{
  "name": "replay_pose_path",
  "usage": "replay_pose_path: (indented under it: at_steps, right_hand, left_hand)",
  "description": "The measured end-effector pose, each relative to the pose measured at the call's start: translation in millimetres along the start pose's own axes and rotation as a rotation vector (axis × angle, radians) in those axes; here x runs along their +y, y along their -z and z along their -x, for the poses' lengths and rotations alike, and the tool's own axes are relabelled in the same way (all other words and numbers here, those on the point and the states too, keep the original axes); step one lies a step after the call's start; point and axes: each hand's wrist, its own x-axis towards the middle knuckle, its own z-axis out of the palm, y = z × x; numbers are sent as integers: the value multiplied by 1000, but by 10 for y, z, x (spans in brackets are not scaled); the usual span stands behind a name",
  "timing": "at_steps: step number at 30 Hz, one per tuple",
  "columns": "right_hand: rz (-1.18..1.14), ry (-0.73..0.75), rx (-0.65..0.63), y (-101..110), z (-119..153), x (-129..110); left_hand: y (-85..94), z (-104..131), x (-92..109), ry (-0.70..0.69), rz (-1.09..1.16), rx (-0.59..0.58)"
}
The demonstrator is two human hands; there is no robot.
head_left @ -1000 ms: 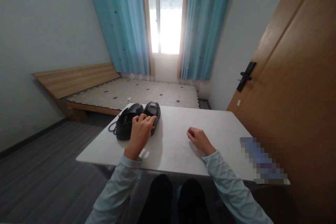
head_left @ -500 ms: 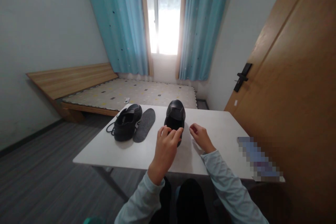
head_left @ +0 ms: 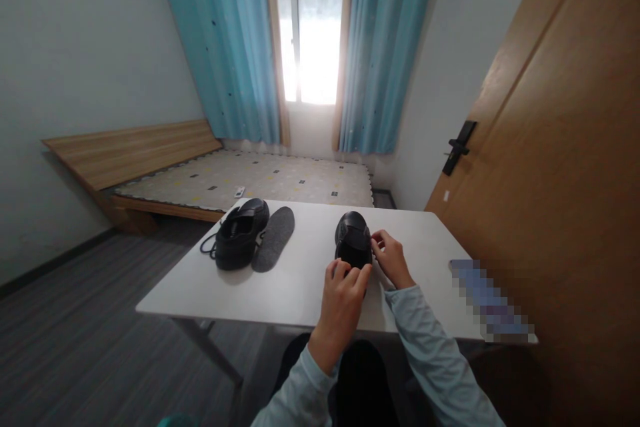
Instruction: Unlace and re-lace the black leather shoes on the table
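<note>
A black shoe [head_left: 353, 230] sits on the white table [head_left: 295, 307] in front of me, toe pointing away. My left hand [head_left: 345, 293] grips its heel end, fingers curled over the rim of the opening and hiding the back of the shoe. On the shoe's right side, the closed fingertips of my right hand [head_left: 393, 259] meet its edge; whatever is between them is too small to make out. Farther left stands a second black shoe [head_left: 240, 240] with a loose lace loop at its left. A dark grey insole [head_left: 275, 240] lies flat beside that shoe.
Near the table's right edge lies a blurred-out flat bluish object [head_left: 487, 297]. Beyond the table is a bed [head_left: 270, 177] with a small white object [head_left: 240, 192] on it. A wooden door [head_left: 550, 147] stands close on the right.
My left hand has drawn the shoe to the right and slightly nearer me. The right hand, apart from the shoe before, now has its fingertips at the shoe's side.
</note>
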Motion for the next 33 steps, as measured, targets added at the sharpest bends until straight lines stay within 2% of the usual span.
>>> replay_pose_path:
  at_steps: [8,17,25,29,33]
  right_hand:
    - [-73,-16,-48,-27,18,23]
    - [-164,6,-156,-53,49,-39]
    - [-175,12,-156,-46,59,-50]
    - [-166,19,-158,-43,60,-47]
    - [-157,32,-163,-27,66,-56]
  left_hand:
    - [-47,10,-17,23,-1,-2]
    - [20,-8,-70,76,5,-26]
    - [114,-89,-122,68,34,-101]
    - [208,-132,-238,28,182,-86]
    - [306,-113,-504,116,172,-10]
